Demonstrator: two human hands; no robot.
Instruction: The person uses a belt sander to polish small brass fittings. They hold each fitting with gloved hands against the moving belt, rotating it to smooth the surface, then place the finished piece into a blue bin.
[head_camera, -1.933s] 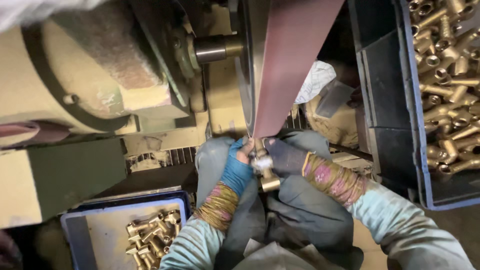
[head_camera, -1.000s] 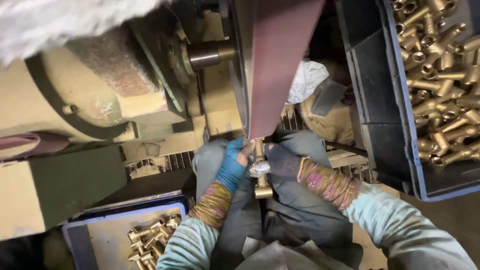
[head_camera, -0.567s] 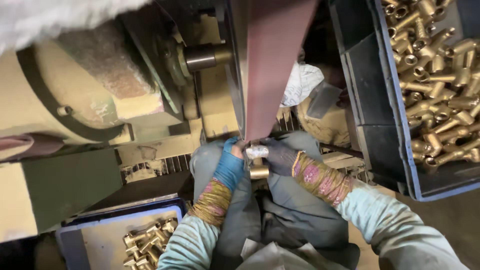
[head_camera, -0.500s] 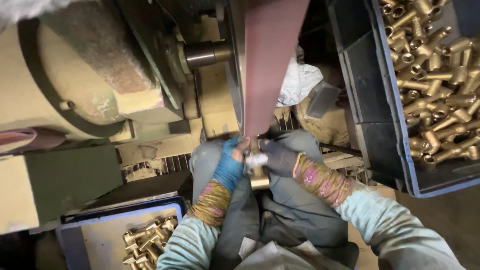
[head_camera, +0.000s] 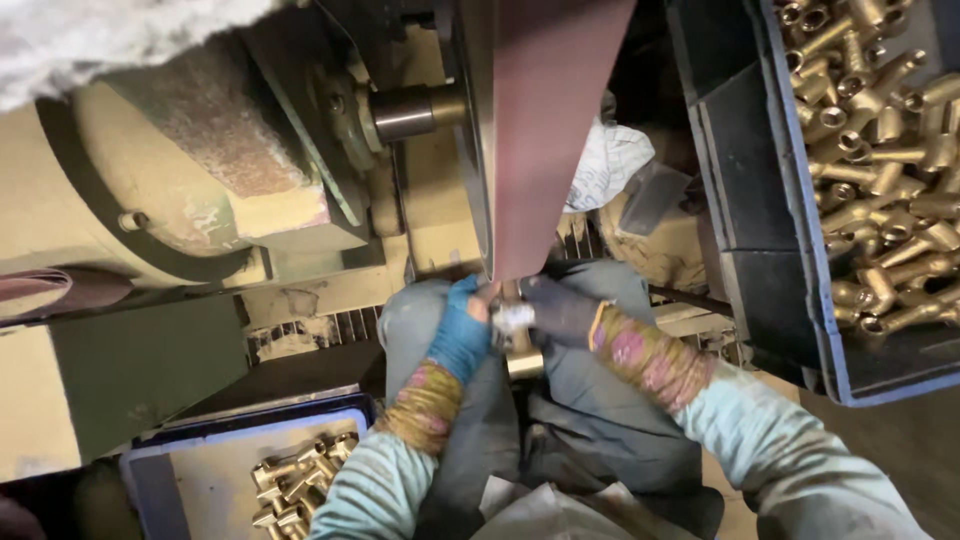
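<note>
— So where is the workpiece, and who has hold of it?

— Both of the person's hands share it. The left hand (head_camera: 462, 335), in a blue glove, and the right hand (head_camera: 562, 310), in a dark glove, meet at a small brass fitting (head_camera: 518, 340) held over the lap. The fingers of both are closed tight on the fitting from opposite sides, and its upper end sits right at the lower edge of the reddish-brown sanding belt (head_camera: 545, 130). Whether metal is actually touching the belt is hidden by the fingertips.

— What would doing this step well ask of the person?

— Judging by the grip, steady and even pressure, with the fitting presented square to the belt so it is not ground lopsided. The fingertips are very close to the abrasive, so keeping them behind the contact point seems the main care. Turning the piece gently, rather than dwelling on one spot, would probably avoid a flat or overheating.

— And round about?

— To the far right, a blue crate (head_camera: 800, 330) is heaped with similar brass fittings (head_camera: 880, 150). Near left, a second blue tray (head_camera: 160, 465) holds a smaller cluster of brass parts (head_camera: 300, 485). A cream-coloured motor housing (head_camera: 150, 170) fills the far left, with a white rag (head_camera: 605, 165) just right of the belt.
</note>
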